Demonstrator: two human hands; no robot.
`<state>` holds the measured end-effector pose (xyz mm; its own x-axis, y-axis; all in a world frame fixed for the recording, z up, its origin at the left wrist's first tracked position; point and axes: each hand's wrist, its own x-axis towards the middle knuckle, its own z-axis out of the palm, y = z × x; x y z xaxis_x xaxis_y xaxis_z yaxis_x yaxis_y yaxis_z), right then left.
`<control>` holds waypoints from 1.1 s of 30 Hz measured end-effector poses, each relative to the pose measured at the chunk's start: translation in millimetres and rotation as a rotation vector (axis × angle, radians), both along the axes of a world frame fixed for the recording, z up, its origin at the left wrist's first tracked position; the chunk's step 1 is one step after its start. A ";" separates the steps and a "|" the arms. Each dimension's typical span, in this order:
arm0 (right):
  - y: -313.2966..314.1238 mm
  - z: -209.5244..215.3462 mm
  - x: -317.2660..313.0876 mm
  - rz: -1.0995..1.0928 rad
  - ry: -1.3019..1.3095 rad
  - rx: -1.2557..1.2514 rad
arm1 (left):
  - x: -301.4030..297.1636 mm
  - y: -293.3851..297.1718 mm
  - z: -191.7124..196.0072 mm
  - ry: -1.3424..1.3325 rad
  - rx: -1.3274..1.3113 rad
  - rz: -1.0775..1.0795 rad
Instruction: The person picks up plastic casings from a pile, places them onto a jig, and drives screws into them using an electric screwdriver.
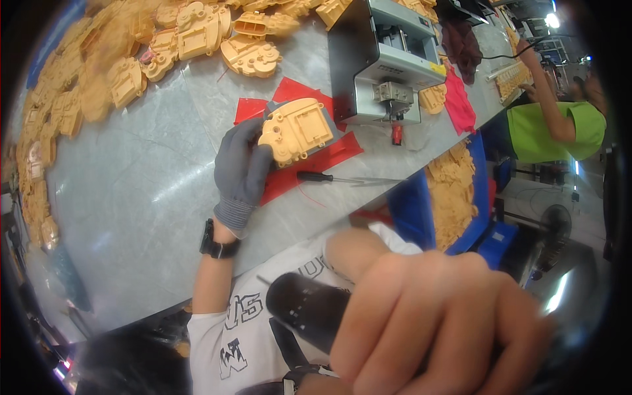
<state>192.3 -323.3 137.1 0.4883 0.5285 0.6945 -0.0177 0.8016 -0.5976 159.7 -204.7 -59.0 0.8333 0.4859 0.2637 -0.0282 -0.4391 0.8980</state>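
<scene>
A grey knitted glove covers my left hand (240,164), which grips the left edge of a pale orange plastic housing (299,131) with thumb and fingers. The housing's moulded, ribbed side faces up, over a dark grey piece and red sheets (316,161) on the table. Close to the camera, large and partly blurred, is my bare right hand (441,322). Its fingers are wrapped round a black cylindrical tool (306,309) with a thin tip pointing left; the tool's kind is unclear. A black-handled screwdriver (316,176) lies just below the red sheets.
Many similar orange housings (197,29) are heaped along the table's far and left sides. A grey-and-black machine (395,66) stands behind the red sheets, beside a pink cloth (459,102). Right of the table, a blue bin (409,204) holds more orange parts. Another person (559,131) works farther right.
</scene>
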 end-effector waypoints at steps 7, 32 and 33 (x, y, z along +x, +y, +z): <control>16.3 13.0 -16.8 -0.386 0.146 -0.064 | 5.0 -4.6 -1.8 -0.020 0.041 -0.025; -2.5 -2.0 25.8 0.337 -0.123 -0.051 | 5.8 -6.3 -7.1 -0.094 -0.048 -0.051; -4.9 -5.1 21.8 0.274 -0.024 -0.048 | 6.5 -6.1 -6.4 -0.088 -0.029 -0.049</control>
